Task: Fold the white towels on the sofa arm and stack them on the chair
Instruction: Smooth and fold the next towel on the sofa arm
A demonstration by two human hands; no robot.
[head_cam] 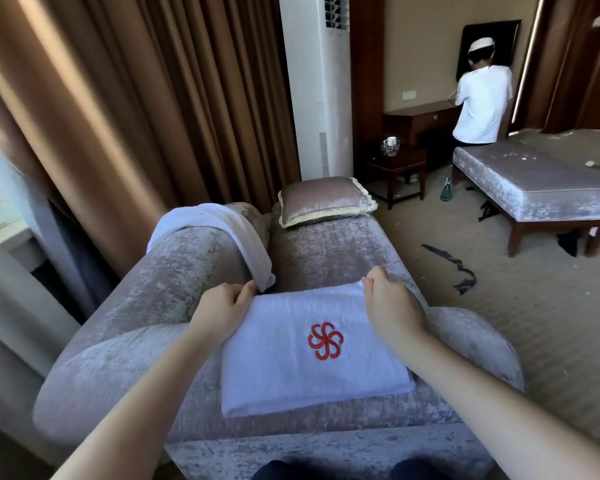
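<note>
Towel (312, 348) lies folded. Your left hand (219, 313) and right hand (392, 303) pinch its far corners, probably squaring the fold.

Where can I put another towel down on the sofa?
On the bare seat between the folded towel and the cushion. Also the backrest before the draped towel. Crowded: the arm, where left hand and right hand grip the folded towel.

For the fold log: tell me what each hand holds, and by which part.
Both hold the folded towel by its far edge: left hand at the far-left corner, right hand at the far-right corner.
</note>
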